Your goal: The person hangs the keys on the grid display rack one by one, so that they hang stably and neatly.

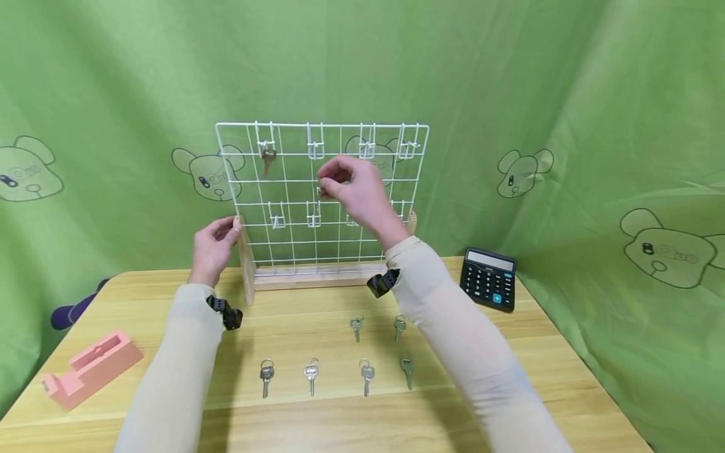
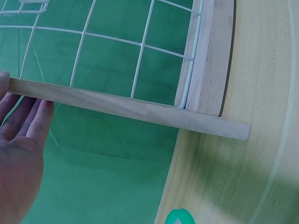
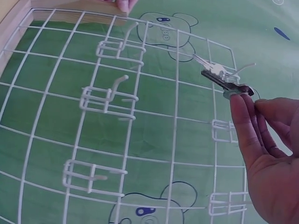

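Observation:
A white wire grid rack [image 1: 294,125] with small hooks stands in a wooden frame. My left hand [image 1: 212,250] holds its left wooden post [image 2: 135,108], thumb on one side and fingers on the other in the left wrist view. My right hand [image 1: 365,192] is raised before the middle of the grid. In the right wrist view, its thumb and fingers pinch a key [image 3: 218,83] by the ring end, the blade pointing away. Another key [image 1: 269,160] hangs from the upper left hook. Some upper hooks, such as this one [image 1: 315,150], carry no key.
Several loose keys with rings lie in two rows on the wooden table, among them one at front left [image 1: 265,377] and one farther back [image 1: 399,326]. A pink tape dispenser [image 1: 93,371] sits at left, a black calculator [image 1: 488,280] at right. Green curtains [image 1: 566,75] surround the table.

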`<state>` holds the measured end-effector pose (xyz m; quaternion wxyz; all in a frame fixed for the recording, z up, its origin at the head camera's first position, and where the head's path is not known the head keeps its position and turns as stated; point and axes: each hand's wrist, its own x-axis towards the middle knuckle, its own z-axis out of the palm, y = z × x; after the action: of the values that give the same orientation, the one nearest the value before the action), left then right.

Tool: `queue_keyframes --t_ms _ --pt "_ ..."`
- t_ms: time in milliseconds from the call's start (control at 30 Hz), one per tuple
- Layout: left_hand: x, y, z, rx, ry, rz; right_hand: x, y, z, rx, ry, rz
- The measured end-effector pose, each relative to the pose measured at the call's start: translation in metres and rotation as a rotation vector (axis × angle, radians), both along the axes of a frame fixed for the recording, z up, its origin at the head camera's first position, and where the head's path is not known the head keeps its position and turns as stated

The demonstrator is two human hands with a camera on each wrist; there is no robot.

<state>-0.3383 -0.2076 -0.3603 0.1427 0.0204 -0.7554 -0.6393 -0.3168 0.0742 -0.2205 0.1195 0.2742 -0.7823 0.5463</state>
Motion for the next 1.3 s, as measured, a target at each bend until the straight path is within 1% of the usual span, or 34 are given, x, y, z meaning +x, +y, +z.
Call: queue_keyframes --t_ms 200,467,600,767,900,1067,1200,1300 --pt "-0.002 -0.001 0.000 -0.003 0.006 -0.001 -0.001 -0.004 0.011 -0.014 0.034 -0.022" --pt "-0.001 0.000 0.000 -0.001 0.003 0.002 -0.008 -0.008 0.021 -0.133 0.054 -0.037" --pt "0.000 0.000 -0.001 0.005 0.011 -0.005 -0.011 -0.011 0.026 -0.136 0.070 -0.077" --pt "-0.001 0.000 -0.001 0.013 0.010 0.001 -0.013 -0.016 0.034 -0.147 0.041 -0.133" --pt "-0.001 -0.001 0.000 0.015 0.006 0.005 -0.017 -0.018 0.037 -0.142 0.003 -0.171" --pt "0.000 0.000 0.001 0.011 -0.003 0.005 -0.021 -0.020 0.036 -0.122 -0.036 -0.210" --pt "0.001 0.001 0.001 0.009 -0.010 0.005 -0.025 -0.021 0.034 -0.079 -0.041 -0.234" --pt "0.001 0.001 0.000 0.009 0.003 0.006 -0.027 -0.021 0.032 -0.042 -0.037 -0.243"
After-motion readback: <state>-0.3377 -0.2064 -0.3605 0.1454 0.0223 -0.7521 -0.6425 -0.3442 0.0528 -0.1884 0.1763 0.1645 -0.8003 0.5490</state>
